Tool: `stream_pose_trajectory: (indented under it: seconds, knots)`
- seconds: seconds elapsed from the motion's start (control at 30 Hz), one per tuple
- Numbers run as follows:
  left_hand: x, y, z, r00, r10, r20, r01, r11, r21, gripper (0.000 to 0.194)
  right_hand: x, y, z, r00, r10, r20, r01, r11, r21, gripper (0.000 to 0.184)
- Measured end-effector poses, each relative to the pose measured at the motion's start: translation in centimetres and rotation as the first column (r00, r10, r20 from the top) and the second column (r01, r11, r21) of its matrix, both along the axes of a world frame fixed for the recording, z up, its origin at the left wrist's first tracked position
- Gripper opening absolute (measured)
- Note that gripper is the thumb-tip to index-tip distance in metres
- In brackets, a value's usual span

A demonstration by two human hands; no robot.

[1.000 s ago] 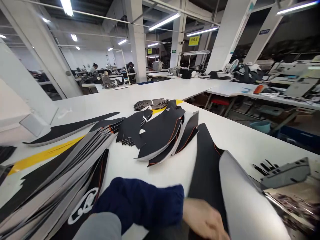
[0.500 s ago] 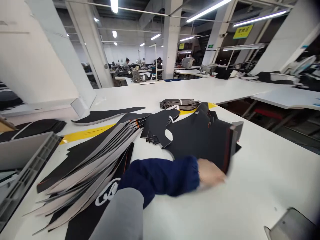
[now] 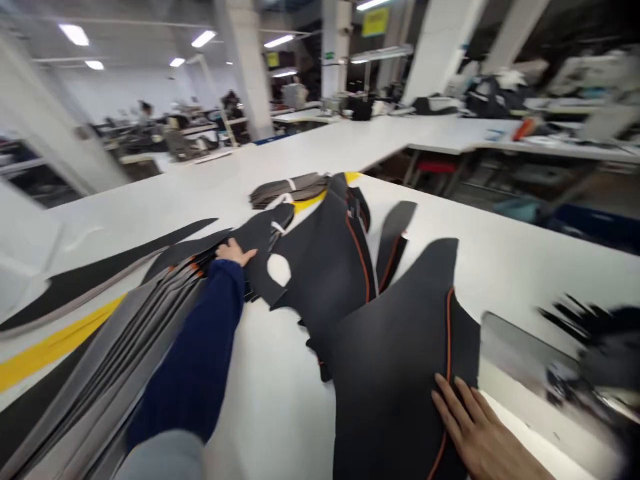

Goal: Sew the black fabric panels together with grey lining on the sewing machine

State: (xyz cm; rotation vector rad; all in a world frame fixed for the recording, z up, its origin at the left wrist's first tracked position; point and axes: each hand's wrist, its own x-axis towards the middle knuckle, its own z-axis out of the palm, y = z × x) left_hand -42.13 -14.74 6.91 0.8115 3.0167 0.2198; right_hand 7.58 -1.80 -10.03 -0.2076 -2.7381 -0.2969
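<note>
My left hand [image 3: 234,253], in a navy sleeve, reaches forward with thumb and fingers apart. It touches the edge of a small stack of black fabric pieces [image 3: 257,237] tied with a white strip. Flat on a large black fabric panel [image 3: 390,347], near its orange seam line, my right hand [image 3: 477,430] lies with its fingers stretched out. More black panels with orange trim [image 3: 325,253] lie just beyond. Along my left forearm runs a fanned stack of long grey-backed strips [image 3: 135,333], partly covered by the sleeve.
A sewing machine [image 3: 540,360] stands at the right beside the panel. Another bundle of cut pieces [image 3: 287,189] sits farther back. Yellow strips [image 3: 65,337] show on the white table [image 3: 280,373]. Workbenches and pillars fill the background.
My left hand has swung from the dark panels at centre right to the tied stack at left. A black panel now lies near me, and my right hand has come into view on it.
</note>
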Motion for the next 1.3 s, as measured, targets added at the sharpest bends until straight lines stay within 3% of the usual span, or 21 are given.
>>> stream_pose_trajectory:
  seconds: [0.07,0.13,0.17,0.23,0.27,0.33,0.4,0.43,0.5,0.6,0.63,0.67,0.7,0.77,0.83,0.9,1.03,1.17,1.3]
  knots:
    - [-2.2,1.7,-1.5,0.989,0.143,-0.043,-0.144,0.989,-0.016,0.050,1.2,-2.8,1.1,0.991,-0.126,0.053,0.129,0.990,-0.057,0.073]
    - [-3.5,3.7,-1.6,0.977,0.189,-0.097,-0.184,0.981,0.065,0.053,1.3,-4.8,2.1,0.972,-0.206,0.112,0.217,0.971,-0.100,0.074]
    - [-3.3,4.9,-1.1,0.981,0.131,-0.141,-0.110,0.983,0.146,0.055,0.9,-5.3,2.6,0.966,-0.218,0.143,0.234,0.966,-0.113,0.074]
    - [-0.9,7.3,0.5,0.958,-0.113,-0.263,0.189,0.940,0.283,0.059,-0.4,-5.4,3.3,0.931,-0.291,0.223,0.322,0.939,-0.122,0.068]
    - [1.6,8.4,1.4,0.909,-0.256,-0.330,0.360,0.880,0.309,0.061,-1.2,-5.1,3.6,0.923,-0.301,0.240,0.338,0.932,-0.132,0.065]
    - [8.3,9.6,2.5,0.760,-0.532,-0.375,0.633,0.738,0.235,0.061,-2.4,-4.3,3.8,0.909,-0.316,0.272,0.364,0.919,-0.150,0.067]
    - [15.9,9.2,2.3,0.526,-0.819,-0.229,0.849,0.521,0.088,0.055,-2.7,-3.9,3.7,0.908,-0.304,0.289,0.359,0.919,-0.161,0.067]
    - [19.4,8.4,1.7,0.415,-0.903,-0.111,0.910,0.413,0.042,0.054,-2.5,-4.0,3.6,0.909,-0.298,0.292,0.355,0.921,-0.164,0.067]
    - [24.9,6.4,-0.3,0.215,-0.962,0.169,0.976,0.217,-0.004,0.053,-1.4,-4.8,3.5,0.916,-0.288,0.279,0.345,0.922,-0.179,0.065]
    - [29.2,4.8,-3.3,-0.090,-0.846,0.526,0.996,-0.079,0.043,0.038,0.7,-6.6,3.3,0.928,-0.269,0.257,0.328,0.919,-0.221,0.045]
    - [29.9,5.0,-4.0,-0.149,-0.810,0.568,0.988,-0.139,0.061,0.031,1.3,-7.1,3.3,0.934,-0.261,0.245,0.317,0.920,-0.229,0.037]
    - [30.6,5.8,-4.6,-0.165,-0.815,0.556,0.986,-0.158,0.060,0.029,1.8,-7.6,3.2,0.939,-0.252,0.234,0.305,0.924,-0.231,0.031]
    - [31.3,7.0,-5.2,-0.133,-0.859,0.495,0.991,-0.130,0.040,0.030,2.1,-7.9,3.1,0.944,-0.245,0.221,0.294,0.928,-0.229,0.028]
    - [32.9,10.0,-6.4,0.047,-0.960,0.278,0.999,0.044,-0.017,0.034,2.4,-8.2,2.9,0.950,-0.240,0.199,0.283,0.932,-0.227,0.027]
    - [34.9,12.8,-7.8,0.220,-0.968,0.119,0.975,0.215,-0.051,0.047,2.4,-8.2,2.8,0.952,-0.234,0.200,0.278,0.931,-0.236,0.029]
    - [36.9,14.4,-9.4,0.301,-0.951,0.070,0.952,0.296,-0.075,0.053,2.5,-8.2,2.7,0.950,-0.234,0.205,0.280,0.930,-0.238,0.029]
    - [39.4,13.6,-11.5,0.289,-0.956,0.042,0.956,0.286,-0.063,0.054,3.3,-8.7,2.5,0.954,-0.231,0.192,0.275,0.929,-0.246,0.026]
    - [39.6,12.6,-11.7,0.282,-0.959,0.039,0.959,0.280,-0.050,0.053,4.0,-9.2,2.5,0.953,-0.239,0.186,0.280,0.930,-0.237,0.024]
    - [39.7,13.3,-11.7,0.272,-0.962,0.012,0.962,0.272,-0.026,0.052,4.0,-9.2,2.2,0.940,-0.275,0.201,0.318,0.920,-0.230,0.027]
